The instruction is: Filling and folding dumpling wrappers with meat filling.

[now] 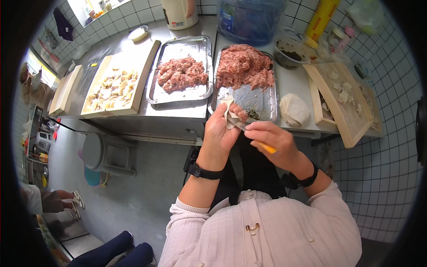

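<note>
My left hand holds a thin dough wrapper above the near edge of the right metal tray. In my right hand is a spreading tool with a yellow handle, and its flat blade touches the wrapper. A large mound of minced meat fills the back of that tray, with a dark green seasoned patch near its front. Just right of the tray lies a pale stack of wrappers or dough. Whether filling sits inside the held wrapper is hard to tell.
Left stands another metal tray of minced meat, then a wooden tray of folded dumplings. Wooden trays lean at right. Behind are a bowl and a blue container. A grey stool and other people's legs are at left.
</note>
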The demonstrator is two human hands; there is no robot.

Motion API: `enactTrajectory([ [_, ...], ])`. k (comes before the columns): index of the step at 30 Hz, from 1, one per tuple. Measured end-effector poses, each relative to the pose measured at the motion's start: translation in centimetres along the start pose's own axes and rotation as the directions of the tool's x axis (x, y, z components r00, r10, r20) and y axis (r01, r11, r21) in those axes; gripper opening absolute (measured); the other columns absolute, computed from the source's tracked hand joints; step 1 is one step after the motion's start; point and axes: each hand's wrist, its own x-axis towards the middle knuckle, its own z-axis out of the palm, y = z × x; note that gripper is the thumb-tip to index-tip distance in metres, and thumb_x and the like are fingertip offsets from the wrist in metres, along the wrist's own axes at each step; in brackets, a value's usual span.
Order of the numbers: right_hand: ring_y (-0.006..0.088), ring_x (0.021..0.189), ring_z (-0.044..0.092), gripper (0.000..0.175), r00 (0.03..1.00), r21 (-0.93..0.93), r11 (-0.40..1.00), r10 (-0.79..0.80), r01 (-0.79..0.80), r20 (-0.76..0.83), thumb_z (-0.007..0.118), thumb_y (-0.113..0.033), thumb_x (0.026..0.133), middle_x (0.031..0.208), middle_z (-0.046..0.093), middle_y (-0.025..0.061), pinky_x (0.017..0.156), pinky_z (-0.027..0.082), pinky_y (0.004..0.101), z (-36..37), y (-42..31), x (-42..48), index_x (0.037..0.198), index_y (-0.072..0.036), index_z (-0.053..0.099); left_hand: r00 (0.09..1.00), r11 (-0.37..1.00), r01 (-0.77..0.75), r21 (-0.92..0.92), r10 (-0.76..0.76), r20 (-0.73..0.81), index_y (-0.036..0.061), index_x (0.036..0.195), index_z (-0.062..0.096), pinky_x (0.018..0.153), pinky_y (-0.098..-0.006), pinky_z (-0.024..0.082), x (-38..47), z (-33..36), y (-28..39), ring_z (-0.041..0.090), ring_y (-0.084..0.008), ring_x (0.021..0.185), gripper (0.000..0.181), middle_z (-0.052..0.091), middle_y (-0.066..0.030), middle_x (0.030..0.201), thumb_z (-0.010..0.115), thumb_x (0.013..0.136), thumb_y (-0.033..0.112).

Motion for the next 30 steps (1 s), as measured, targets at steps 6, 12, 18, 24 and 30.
enactTrajectory([
  [6, 0.0198, 0.092, 0.066, 0.018, 0.844, 0.420, 0.843, 0.467, -0.335, -0.265, 0.063, -0.002, 0.088, 0.097, 0.066, 0.0120, 0.078, 0.052, 0.0279, -3.7, 3.2, -0.3, 0.106, 0.000, 0.065, 0.999, 0.995, -0.040, -0.086, 0.038, -0.034, -0.0021, 0.096, 0.047, 0.085, -0.0401, 0.052, -0.9, 0.3, 1.4, 0.054, -0.0238, 0.082, 0.023, 0.053, -0.0120, 0.085, 0.037, 0.104, 0.017],
  [12, 0.0294, 0.094, 0.065, 0.017, 0.961, -0.159, 0.970, 0.144, -0.185, -0.236, 0.065, -0.002, 0.086, 0.099, 0.065, 0.0139, 0.082, 0.052, 0.0343, -1.6, 9.0, 1.4, 0.103, 0.000, 0.065, 0.993, 0.993, -0.096, -0.070, 0.092, -0.068, -0.0065, 0.108, 0.050, 0.101, -0.0473, 0.046, -1.5, 0.5, 1.1, 0.059, -0.0301, 0.099, 0.029, 0.060, -0.0183, 0.100, 0.034, 0.105, 0.018],
  [18, 0.0320, 0.092, 0.065, 0.016, 0.979, -0.176, 0.967, 0.168, -0.186, -0.115, 0.064, -0.003, 0.087, 0.099, 0.065, 0.0142, 0.079, 0.053, 0.0345, 0.4, 9.3, 1.3, 0.103, 0.000, 0.065, 0.957, 0.984, -0.173, -0.041, 0.158, -0.244, -0.0056, 0.110, 0.049, 0.112, -0.0532, 0.035, -2.4, 2.5, 0.9, 0.048, -0.0372, 0.126, 0.034, 0.053, -0.0230, 0.129, 0.030, 0.105, 0.021],
  [24, 0.0161, 0.073, 0.067, 0.020, 0.717, 0.648, 0.628, 0.675, -0.432, -0.176, 0.056, -0.014, 0.098, 0.087, 0.066, 0.0095, 0.068, 0.057, 0.0264, 0.5, 9.5, 0.9, 0.103, 0.004, 0.063, 0.981, 0.989, -0.150, -0.004, 0.148, -0.129, -0.0027, 0.113, 0.048, 0.115, -0.0556, 0.026, -2.9, 2.5, 1.3, 0.034, -0.0369, 0.138, 0.034, 0.045, -0.0235, 0.141, 0.027, 0.105, 0.023],
  [30, 0.0155, 0.075, 0.068, 0.022, 0.706, 0.934, 0.243, 0.708, -0.261, 0.013, 0.056, -0.016, 0.098, 0.088, 0.066, 0.0092, 0.069, 0.058, 0.0259, -2.2, 7.6, 0.8, 0.106, 0.004, 0.061, 0.982, 0.984, -0.165, 0.060, 0.170, -0.087, -0.0016, 0.114, 0.048, 0.115, -0.0562, 0.025, -3.3, 1.8, 1.6, 0.033, -0.0357, 0.140, 0.037, 0.045, -0.0222, 0.142, 0.024, 0.105, 0.025],
])
